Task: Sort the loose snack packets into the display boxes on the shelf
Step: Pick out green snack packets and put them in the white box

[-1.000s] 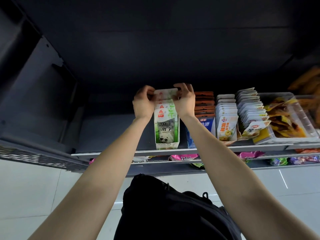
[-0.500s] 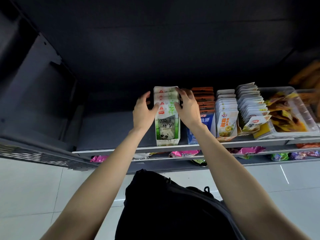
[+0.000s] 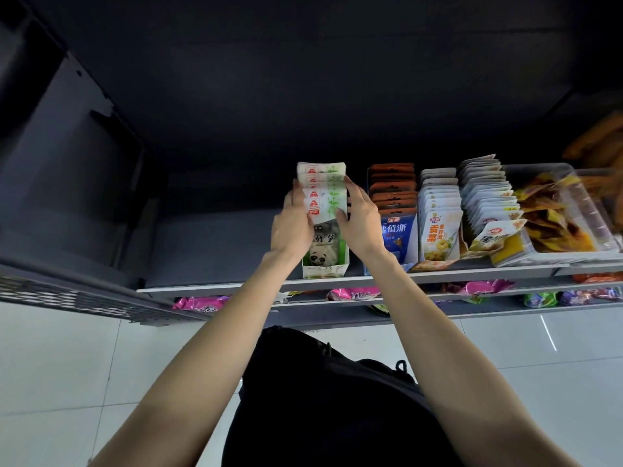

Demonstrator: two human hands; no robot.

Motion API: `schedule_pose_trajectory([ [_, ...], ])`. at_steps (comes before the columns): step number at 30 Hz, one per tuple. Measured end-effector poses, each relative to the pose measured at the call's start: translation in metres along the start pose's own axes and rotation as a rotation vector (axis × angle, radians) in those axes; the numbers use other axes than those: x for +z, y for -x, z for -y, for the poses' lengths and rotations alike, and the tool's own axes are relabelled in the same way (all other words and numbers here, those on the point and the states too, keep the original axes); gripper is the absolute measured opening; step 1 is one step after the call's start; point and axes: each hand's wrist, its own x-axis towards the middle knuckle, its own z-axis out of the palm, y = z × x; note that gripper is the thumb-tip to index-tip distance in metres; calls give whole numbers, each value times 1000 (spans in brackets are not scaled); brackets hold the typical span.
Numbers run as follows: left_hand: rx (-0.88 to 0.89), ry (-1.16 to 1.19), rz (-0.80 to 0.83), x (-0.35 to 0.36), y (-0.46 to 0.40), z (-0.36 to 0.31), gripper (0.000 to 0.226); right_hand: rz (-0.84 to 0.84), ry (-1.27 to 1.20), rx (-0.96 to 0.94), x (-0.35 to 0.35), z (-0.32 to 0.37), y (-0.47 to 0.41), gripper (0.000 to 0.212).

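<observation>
Both hands, left hand (image 3: 294, 227) and right hand (image 3: 359, 221), press straight fingers against the bamboo-shoot packets (image 3: 323, 193); squeezing unevenly could tip the panda display box (image 3: 325, 261) off the shelf (image 3: 215, 287).

The left hand (image 3: 292, 227) and right hand (image 3: 359, 224) cover the sides of the panda box (image 3: 325, 257). Orange packets (image 3: 603, 139) at the right edge are blurred and cut off (contents unreadable). Lower-shelf bags (image 3: 354, 293) show only edges.

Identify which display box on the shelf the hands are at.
The leftmost one, the green-and-white panda box: the left hand and right hand flank its packets. The blue box and others stand untouched to its right.
</observation>
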Motion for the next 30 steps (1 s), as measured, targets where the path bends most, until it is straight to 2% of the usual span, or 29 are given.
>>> schedule_pose_trajectory([
  [3,-31,38,-51,-6,-3,6,68,-34,16,-28,-2,1,-4,54],
  [8,-27,71,-105,-11,-4,11,73,-74,290,-147,-9,12,-23,41],
  [11,50,41,-187,-12,-1,10,61,-34,419,-121,-13,14,-40,28],
  [16,232,-33,-235,-17,-14,6,45,-115,350,-126,-17,15,-47,14],
  [19,271,-17,-288,-23,-27,2,43,-160,290,-140,-19,19,-49,21],
  [21,333,-89,-284,-25,-34,1,44,-177,301,-208,-19,19,-50,22],
  [24,441,-311,-220,-20,-37,2,46,-187,401,-293,-18,12,-48,28],
  [27,446,-439,-170,-16,-31,-2,51,-206,539,-330,-15,2,-44,40],
  [30,416,-504,-92,-12,-27,-1,55,-221,497,-325,-10,-2,-42,46],
])
